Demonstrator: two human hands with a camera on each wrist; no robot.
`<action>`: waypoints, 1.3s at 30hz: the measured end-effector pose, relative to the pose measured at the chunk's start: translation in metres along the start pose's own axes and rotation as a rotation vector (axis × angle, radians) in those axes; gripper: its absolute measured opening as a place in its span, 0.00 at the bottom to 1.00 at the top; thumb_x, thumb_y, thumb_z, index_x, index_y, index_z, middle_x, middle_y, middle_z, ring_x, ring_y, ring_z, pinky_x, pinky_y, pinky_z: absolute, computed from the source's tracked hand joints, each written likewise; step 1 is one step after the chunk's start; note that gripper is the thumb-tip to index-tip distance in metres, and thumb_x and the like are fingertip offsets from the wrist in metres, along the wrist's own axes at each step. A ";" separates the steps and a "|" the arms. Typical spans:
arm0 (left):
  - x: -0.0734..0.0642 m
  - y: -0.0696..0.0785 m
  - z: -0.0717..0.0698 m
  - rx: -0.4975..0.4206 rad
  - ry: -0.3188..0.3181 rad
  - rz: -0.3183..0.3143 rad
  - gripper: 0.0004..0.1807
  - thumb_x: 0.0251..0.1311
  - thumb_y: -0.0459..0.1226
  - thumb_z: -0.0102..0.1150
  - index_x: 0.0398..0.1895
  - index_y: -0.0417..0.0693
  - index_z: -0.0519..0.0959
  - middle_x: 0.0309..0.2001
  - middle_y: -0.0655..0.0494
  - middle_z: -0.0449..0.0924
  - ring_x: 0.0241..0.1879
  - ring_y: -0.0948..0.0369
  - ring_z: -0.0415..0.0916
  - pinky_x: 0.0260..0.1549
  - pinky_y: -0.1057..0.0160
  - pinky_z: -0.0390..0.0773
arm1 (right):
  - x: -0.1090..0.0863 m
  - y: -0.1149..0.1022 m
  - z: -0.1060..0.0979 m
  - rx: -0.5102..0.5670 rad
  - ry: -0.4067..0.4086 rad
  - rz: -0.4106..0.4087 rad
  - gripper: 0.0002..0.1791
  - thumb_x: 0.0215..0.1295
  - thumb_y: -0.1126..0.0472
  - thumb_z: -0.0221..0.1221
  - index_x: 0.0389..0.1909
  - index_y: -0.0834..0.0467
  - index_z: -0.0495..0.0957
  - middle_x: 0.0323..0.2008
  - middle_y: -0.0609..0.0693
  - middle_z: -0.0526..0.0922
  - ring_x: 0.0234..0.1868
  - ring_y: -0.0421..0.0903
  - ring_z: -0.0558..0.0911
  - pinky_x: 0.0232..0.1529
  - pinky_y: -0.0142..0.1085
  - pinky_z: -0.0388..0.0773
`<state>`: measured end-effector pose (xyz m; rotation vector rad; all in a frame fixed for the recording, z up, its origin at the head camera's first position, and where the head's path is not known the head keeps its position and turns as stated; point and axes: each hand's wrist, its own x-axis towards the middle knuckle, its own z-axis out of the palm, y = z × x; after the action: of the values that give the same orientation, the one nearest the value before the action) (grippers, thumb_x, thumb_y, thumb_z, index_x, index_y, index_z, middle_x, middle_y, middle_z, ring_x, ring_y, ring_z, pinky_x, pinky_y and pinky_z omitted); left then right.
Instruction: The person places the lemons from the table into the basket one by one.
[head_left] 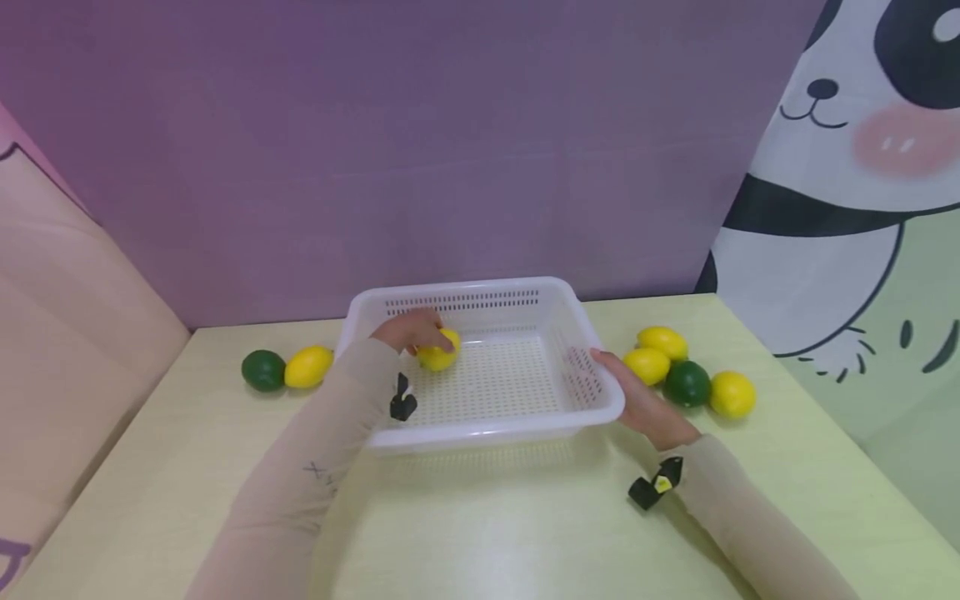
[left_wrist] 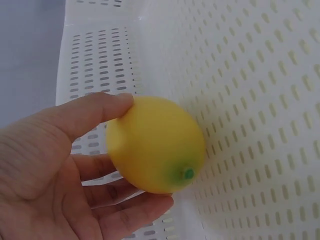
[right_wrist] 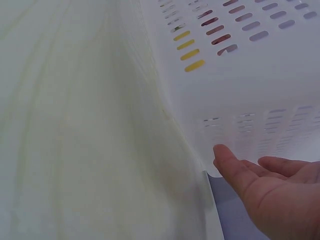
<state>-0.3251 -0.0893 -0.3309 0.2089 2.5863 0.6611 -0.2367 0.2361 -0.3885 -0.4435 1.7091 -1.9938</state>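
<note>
A white plastic basket (head_left: 480, 432) with slotted walls and floor stands in the middle of the table. Inside it, at its left part, my left hand (head_left: 420, 328) holds a yellow toy lemon (left_wrist: 160, 145) between thumb and fingers. The lemon's green stem end points away from the palm. At the basket's right side, my right hand (head_left: 637, 400) grips the rim, with one digit over the edge. From the right wrist view, other parts of the right hand (right_wrist: 270, 195) lie against the outer wall, and yellow shows through the slots.
Left of the basket lie a dark green fruit (head_left: 263, 371) and another lemon (head_left: 308, 367). To its right are several lemons (head_left: 732, 394) around another dark green fruit (head_left: 687, 384), near my right forearm. A purple backdrop (head_left: 450, 150) rises behind the table.
</note>
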 end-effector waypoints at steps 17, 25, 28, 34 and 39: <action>-0.007 0.005 -0.014 -0.028 -0.055 -0.014 0.30 0.57 0.47 0.62 0.61 0.43 0.68 0.58 0.48 0.70 0.52 0.50 0.70 0.52 0.55 0.73 | -0.001 -0.002 0.002 -0.036 0.025 0.000 0.36 0.75 0.43 0.29 0.73 0.60 0.35 0.62 0.56 0.64 0.53 0.47 0.72 0.54 0.37 0.72; -0.015 0.003 -0.033 -0.041 -0.090 0.047 0.34 0.61 0.46 0.58 0.66 0.40 0.63 0.64 0.44 0.64 0.59 0.46 0.67 0.57 0.52 0.69 | 0.000 -0.002 0.005 -0.071 0.022 0.017 0.35 0.75 0.42 0.28 0.74 0.56 0.35 0.70 0.67 0.45 0.61 0.54 0.64 0.58 0.41 0.66; -0.020 0.002 -0.043 -0.047 -0.098 0.068 0.34 0.62 0.46 0.57 0.67 0.40 0.62 0.66 0.43 0.62 0.60 0.44 0.66 0.58 0.50 0.68 | 0.000 -0.003 0.005 -0.088 0.023 0.021 0.35 0.74 0.42 0.28 0.74 0.55 0.36 0.71 0.66 0.46 0.62 0.58 0.62 0.59 0.43 0.65; -0.033 -0.001 -0.058 -0.051 -0.086 0.087 0.33 0.64 0.45 0.54 0.68 0.40 0.59 0.68 0.40 0.58 0.62 0.43 0.63 0.60 0.49 0.65 | 0.000 -0.004 0.005 -0.072 0.029 0.033 0.35 0.74 0.42 0.27 0.74 0.56 0.36 0.70 0.67 0.46 0.61 0.57 0.63 0.58 0.42 0.67; -0.046 -0.008 -0.070 -0.022 -0.039 0.132 0.33 0.66 0.45 0.52 0.68 0.38 0.58 0.67 0.38 0.59 0.62 0.43 0.63 0.59 0.47 0.66 | 0.000 -0.004 0.005 -0.071 0.033 0.033 0.36 0.74 0.41 0.28 0.74 0.56 0.36 0.70 0.67 0.46 0.61 0.55 0.64 0.57 0.40 0.68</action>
<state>-0.3178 -0.1372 -0.2629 0.3846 2.5434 0.7241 -0.2343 0.2325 -0.3836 -0.4055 1.7998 -1.9322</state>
